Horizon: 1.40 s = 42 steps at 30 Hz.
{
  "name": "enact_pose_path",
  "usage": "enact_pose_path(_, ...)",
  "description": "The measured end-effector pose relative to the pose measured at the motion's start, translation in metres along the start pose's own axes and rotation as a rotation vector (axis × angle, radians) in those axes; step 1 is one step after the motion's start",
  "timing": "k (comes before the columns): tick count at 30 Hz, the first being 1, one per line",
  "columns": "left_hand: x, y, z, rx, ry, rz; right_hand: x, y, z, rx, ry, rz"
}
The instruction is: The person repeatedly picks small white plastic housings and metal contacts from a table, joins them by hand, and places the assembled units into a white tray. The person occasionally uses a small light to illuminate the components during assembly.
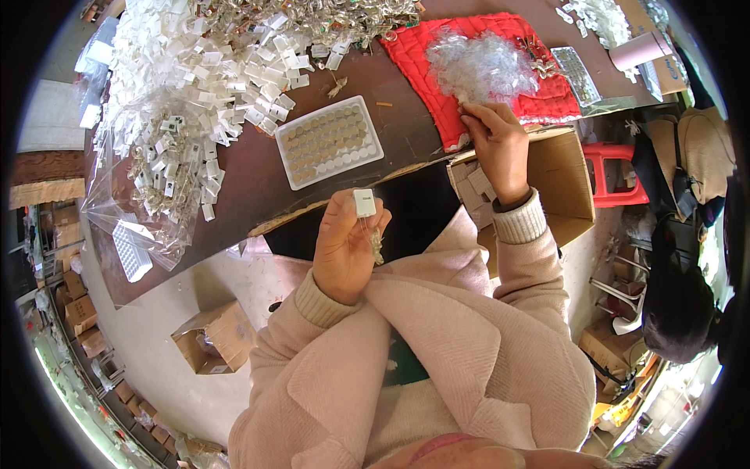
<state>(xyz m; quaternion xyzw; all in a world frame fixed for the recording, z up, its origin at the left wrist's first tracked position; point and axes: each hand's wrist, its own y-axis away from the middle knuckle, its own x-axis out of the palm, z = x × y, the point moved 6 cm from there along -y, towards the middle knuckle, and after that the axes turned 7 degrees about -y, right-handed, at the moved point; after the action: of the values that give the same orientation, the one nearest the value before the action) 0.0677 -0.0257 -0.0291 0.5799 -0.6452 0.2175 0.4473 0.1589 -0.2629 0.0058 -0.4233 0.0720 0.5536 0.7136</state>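
Raised before my chest, my left hand (344, 254) pinches a small white jewelry card (364, 203) between thumb and fingers. Thin strands run down from the card to a dangling gold-and-clear ornament (376, 245), which hangs beside my fingers. My right hand (498, 144) reaches over the near edge of a red quilted cloth (422, 74). Its thumb and forefinger are pinched together at the near side of a pile of clear plastic pieces (480, 66). What lies between those fingertips is too small to make out.
A white tray of small round pieces (330, 142) sits on the brown table (344, 82). White cards (226, 78) heap up at the left. Beneath the table edge, right of my knees, stands an open cardboard box (569, 176). A red stool (613, 173) is beyond it.
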Motion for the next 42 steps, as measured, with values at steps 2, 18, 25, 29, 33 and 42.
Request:
enact_pose_path(2,0.002,-0.001,-0.001,0.017,0.041,0.037,0.004,-0.001,-0.003,-0.031,0.068,0.049)
enact_pose_path(18,-0.005,0.001,-0.002,0.015,0.031,0.029,0.036,-0.012,0.016,-0.303,0.381,0.309)
enact_pose_path(25,-0.009,0.002,-0.003,0.019,0.081,0.055,0.025,-0.014,0.01,-0.157,0.091,0.233)
enact_pose_path(29,-0.011,0.003,-0.002,0.024,0.062,0.045,0.012,-0.019,0.003,-0.073,0.021,0.166)
enact_pose_path(33,-0.011,0.003,-0.001,0.021,0.066,0.051,0.015,-0.02,-0.003,-0.06,0.091,0.219)
enact_pose_path(42,-0.013,0.0,0.0,0.006,0.076,0.063,0.01,-0.017,-0.002,-0.048,0.056,0.195)
